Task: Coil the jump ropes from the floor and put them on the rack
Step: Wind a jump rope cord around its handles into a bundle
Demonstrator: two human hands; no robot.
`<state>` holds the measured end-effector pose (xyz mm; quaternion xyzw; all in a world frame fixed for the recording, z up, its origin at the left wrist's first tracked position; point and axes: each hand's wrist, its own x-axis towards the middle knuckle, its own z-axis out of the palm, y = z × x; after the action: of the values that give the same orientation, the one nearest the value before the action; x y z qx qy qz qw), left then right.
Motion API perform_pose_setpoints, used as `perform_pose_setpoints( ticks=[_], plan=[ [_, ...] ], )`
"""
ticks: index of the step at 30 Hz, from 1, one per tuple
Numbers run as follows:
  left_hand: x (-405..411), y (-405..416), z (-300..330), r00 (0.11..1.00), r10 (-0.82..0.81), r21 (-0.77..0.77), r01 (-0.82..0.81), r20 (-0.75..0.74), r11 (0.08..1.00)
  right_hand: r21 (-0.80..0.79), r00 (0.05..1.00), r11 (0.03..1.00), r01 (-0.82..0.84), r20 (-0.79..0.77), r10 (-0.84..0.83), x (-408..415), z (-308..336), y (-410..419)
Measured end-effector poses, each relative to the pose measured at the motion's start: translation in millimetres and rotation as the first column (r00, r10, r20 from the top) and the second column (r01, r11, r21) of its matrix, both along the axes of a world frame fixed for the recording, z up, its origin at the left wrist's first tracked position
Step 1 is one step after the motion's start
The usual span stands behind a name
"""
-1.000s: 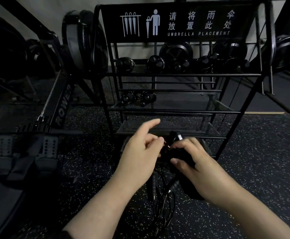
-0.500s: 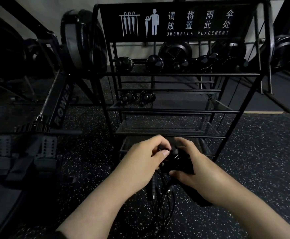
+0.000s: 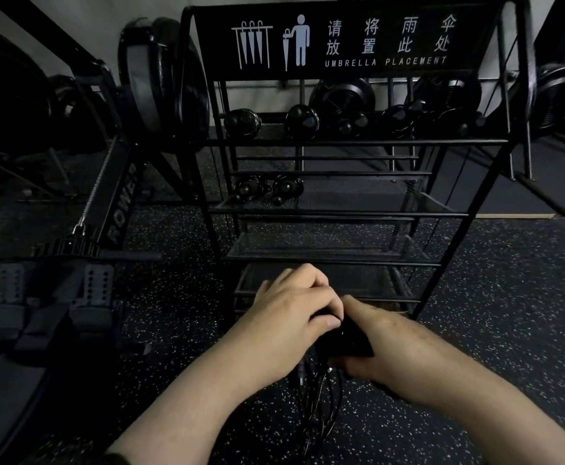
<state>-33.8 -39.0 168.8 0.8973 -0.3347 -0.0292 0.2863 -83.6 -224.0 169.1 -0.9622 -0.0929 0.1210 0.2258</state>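
Left hand (image 3: 294, 317) now overlaps right hand (image 3: 371, 337), seemingly gripping rope handles (image 3: 348, 340); sign (image 3: 341, 38) reads "UMBRELLA PLACEMENT"

My left hand (image 3: 294, 310) and my right hand (image 3: 378, 344) are close together, both curled around a black jump rope bundle (image 3: 344, 340). Thin black rope loops (image 3: 318, 401) hang down from it over the dark speckled rubber floor (image 3: 509, 297). Just past my hands stands a black metal wire rack (image 3: 341, 213) with round black things on its upper shelves. A black rowing machine (image 3: 106, 203) sits to the left.
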Motion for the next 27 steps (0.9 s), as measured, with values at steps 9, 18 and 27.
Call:
perform_pose_setpoints(
  ticks=[9,18,27],
  plan=[
    [2,-2,0,0.853,0.077,-0.350,-0.292,-0.516,0.890,0.459,0.991,0.878,0.133,-0.039,-0.130,0,-10,2],
    [7,-3,-1,0.646,0.051,-0.483,-0.620,-0.762,0.618,0.706,0.964,0.667,0.240,-0.093,-0.248,2,-11,6],
    [6,-6,-6,0.548,-0.045,-0.455,-0.644,-0.835,0.615,0.837,0.938,0.424,0.346,-0.302,-0.169,2,-12,11]
  ],
)
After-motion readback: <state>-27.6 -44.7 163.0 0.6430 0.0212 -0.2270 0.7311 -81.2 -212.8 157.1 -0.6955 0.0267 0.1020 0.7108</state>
